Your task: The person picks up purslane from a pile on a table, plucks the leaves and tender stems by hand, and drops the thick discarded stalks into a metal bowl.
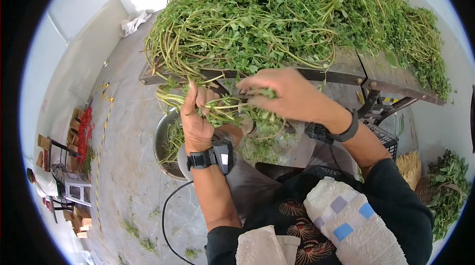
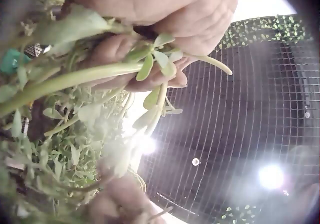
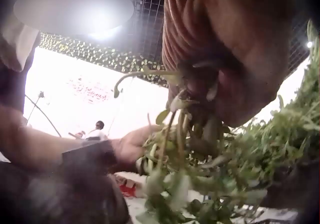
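Note:
My left hand [image 1: 196, 116] grips a small bunch of green leafy stems [image 1: 228, 109], its thumb pointing up. In the left wrist view one thick pale stem [image 2: 70, 83] runs out from under the curled fingers. Facing it, my right hand [image 1: 294, 94] is blurred in the head view. The right wrist view shows this hand [image 3: 235, 48] with curled fingers pinching leafy stems [image 3: 175, 139] that hang below it. Just beyond both hands, a large heap of the same greens [image 1: 267, 22] covers the table [image 1: 349, 62] and spills over its front edge.
Below my left forearm a metal basin [image 1: 159, 141] on the floor holds some stems. Leaf scraps [image 1: 262, 150] lie on the floor between my legs. To the right stand a black crate [image 1: 388, 141] and more leafy plants [image 1: 448, 181]. Another person [image 1: 45, 183] sits far left.

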